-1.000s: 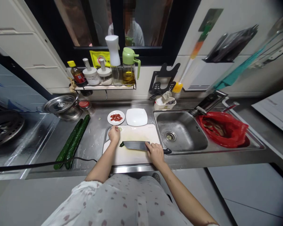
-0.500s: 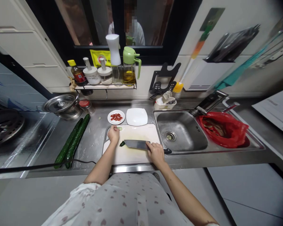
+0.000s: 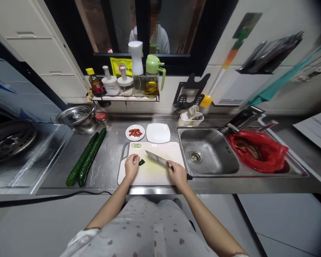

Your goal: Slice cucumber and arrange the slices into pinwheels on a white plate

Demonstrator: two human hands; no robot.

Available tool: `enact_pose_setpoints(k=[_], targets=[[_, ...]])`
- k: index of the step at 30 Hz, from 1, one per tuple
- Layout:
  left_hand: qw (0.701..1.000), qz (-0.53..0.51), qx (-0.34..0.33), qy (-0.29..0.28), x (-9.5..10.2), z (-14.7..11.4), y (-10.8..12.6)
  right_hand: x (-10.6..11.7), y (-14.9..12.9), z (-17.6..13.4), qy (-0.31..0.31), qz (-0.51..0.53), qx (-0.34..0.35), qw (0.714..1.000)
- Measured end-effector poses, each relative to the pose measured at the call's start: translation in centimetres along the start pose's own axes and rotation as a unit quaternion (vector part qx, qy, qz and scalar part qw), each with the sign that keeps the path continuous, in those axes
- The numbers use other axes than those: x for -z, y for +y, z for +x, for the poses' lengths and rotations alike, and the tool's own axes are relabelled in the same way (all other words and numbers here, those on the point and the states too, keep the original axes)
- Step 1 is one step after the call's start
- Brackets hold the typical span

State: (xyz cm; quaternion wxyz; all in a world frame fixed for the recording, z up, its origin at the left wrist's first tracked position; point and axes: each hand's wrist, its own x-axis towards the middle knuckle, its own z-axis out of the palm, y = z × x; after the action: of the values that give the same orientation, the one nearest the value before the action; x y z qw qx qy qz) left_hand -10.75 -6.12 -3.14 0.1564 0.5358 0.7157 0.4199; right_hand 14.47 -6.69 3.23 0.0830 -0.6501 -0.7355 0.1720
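Observation:
My right hand [image 3: 177, 175] grips the black handle of a kitchen knife [image 3: 155, 156], its blade angled up and left over the white cutting board [image 3: 160, 178]. My left hand [image 3: 132, 167] is on the left part of the board, fingers curled together at a small dark-green cucumber piece [image 3: 141, 162]. Their exact hold on it is partly hidden. A few thin cucumber slices [image 3: 136, 145] overlap at the board's upper left. Beyond the board are a small plate of chopped red pieces [image 3: 135, 132] and a white square plate [image 3: 158, 133].
Two whole cucumbers [image 3: 92, 157] lie left of the board, near a lidded steel pot [image 3: 77, 119] and a red-capped jar [image 3: 102, 119]. To the right is the sink [image 3: 210, 151] with a red plastic bag [image 3: 259, 151]. Seasoning bottles stand on a wall shelf [image 3: 125, 98].
My left hand has come down from the cucumber slices at the upper left to the dark-green piece. The knife has turned, its tip pointing further up and away from the piece.

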Motion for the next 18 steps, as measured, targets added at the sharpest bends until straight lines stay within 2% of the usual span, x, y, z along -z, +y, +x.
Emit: enact_pose_setpoints(k=[3, 6, 12, 18], targets=[[0.998, 0.012, -0.058, -0.012, 0.4, -1.0, -0.2, 0.2, -0.6, 0.1, -0.004, 0.019, -0.022, 1.0], [0.996, 0.014, -0.089, -0.017, 0.6, -1.8, -0.2, 0.6, -1.4, 0.1, -0.025, 0.027, -0.029, 0.999], [0.993, 0.002, -0.12, -0.015, 0.4, -2.8, -0.5, 1.0, -3.4, 0.3, -0.106, -0.047, 0.018, 0.993], [0.989, 0.0, -0.144, -0.028, -0.4, -2.8, -1.2, 1.2, -5.4, 0.4, -0.153, -0.085, 0.042, 0.984]])
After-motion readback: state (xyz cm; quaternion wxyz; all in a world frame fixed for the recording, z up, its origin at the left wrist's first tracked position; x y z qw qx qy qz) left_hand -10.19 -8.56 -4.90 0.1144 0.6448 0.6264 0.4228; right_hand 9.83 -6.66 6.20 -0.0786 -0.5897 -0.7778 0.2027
